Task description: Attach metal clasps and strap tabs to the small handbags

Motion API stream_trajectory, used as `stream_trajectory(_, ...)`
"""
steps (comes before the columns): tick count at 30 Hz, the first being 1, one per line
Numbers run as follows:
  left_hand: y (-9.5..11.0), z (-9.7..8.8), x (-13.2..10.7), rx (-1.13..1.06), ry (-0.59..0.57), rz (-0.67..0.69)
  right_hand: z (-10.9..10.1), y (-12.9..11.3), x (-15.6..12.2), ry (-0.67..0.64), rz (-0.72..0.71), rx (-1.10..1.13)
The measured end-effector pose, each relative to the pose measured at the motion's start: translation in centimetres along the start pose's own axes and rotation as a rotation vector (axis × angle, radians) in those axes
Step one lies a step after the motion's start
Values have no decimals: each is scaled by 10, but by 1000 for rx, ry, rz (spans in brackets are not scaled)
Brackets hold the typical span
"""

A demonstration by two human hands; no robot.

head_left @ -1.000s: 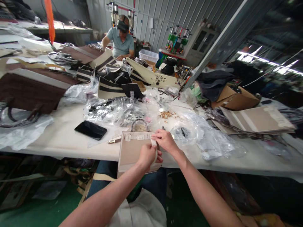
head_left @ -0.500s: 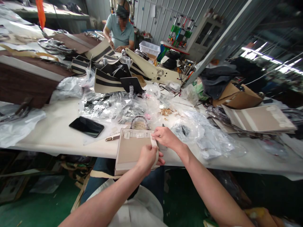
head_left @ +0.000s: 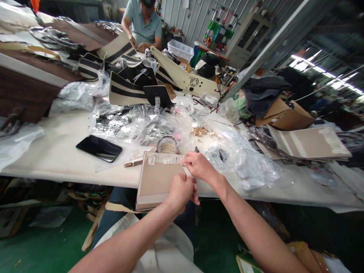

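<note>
A beige bag panel (head_left: 160, 178) with a dark edge lies at the table's front edge, partly over my lap. Pieces of whitish tape (head_left: 167, 160) run along its top, and a looped handle (head_left: 167, 141) stands beyond that edge. At the panel's upper right corner, my right hand (head_left: 200, 165) pinches the end of a white strip (head_left: 186, 169). My left hand (head_left: 182, 191) is closed on the same strip just below, over the panel's right side. My fingers cover most of the strip. A brown strap with a metal clasp (head_left: 133, 163) sticks out at the left.
A black phone (head_left: 99, 148) lies to the left. Plastic bags (head_left: 244, 163) and small gold-coloured metal pieces (head_left: 200, 131) lie beyond the panel. Stacked panels (head_left: 309, 142) are at the right, striped pieces (head_left: 127, 89) further back. A co-worker (head_left: 143, 26) sits across the table.
The white strip between my hands shows less and looks straighter, its curved part near my left hand now out of sight. My left hand has turned slightly. The view has tilted down a little.
</note>
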State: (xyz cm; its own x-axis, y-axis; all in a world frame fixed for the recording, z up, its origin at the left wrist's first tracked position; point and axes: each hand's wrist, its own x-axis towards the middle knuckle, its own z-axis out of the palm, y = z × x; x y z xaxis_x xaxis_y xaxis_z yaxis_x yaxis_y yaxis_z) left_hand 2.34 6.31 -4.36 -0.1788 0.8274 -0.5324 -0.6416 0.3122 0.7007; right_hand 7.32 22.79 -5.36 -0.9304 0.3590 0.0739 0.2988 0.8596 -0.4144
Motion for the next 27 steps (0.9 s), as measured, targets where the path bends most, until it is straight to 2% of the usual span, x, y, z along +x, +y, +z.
stream_trajectory(3,-5,20,-26,66,-251,-43,-1,1,-1,3,-16,27)
stream_trajectory(4,-7,23,-33,85,-307,-43,-2,2,-1,5,-21,58)
stream_trajectory(5,-9,21,-38,100,-305,-26,-2,4,-2,6,-18,103)
stream_trajectory(7,-10,5,-44,139,-192,46,-3,9,-2,7,25,219)
stream_trajectory(10,1,-43,-46,251,22,232,-1,21,4,-17,160,399)
stream_trajectory(13,24,-88,-50,415,212,436,4,31,17,-24,313,576)
stream_trajectory(16,50,-118,-55,603,390,574,10,33,30,110,425,628)
stream_trajectory(20,72,-156,-58,702,571,591,18,25,21,413,492,572)
stream_trajectory(24,76,-191,-59,689,599,534,20,13,-13,692,549,469)
stream_trajectory(27,75,-203,-55,701,605,527,21,0,-33,698,541,406)
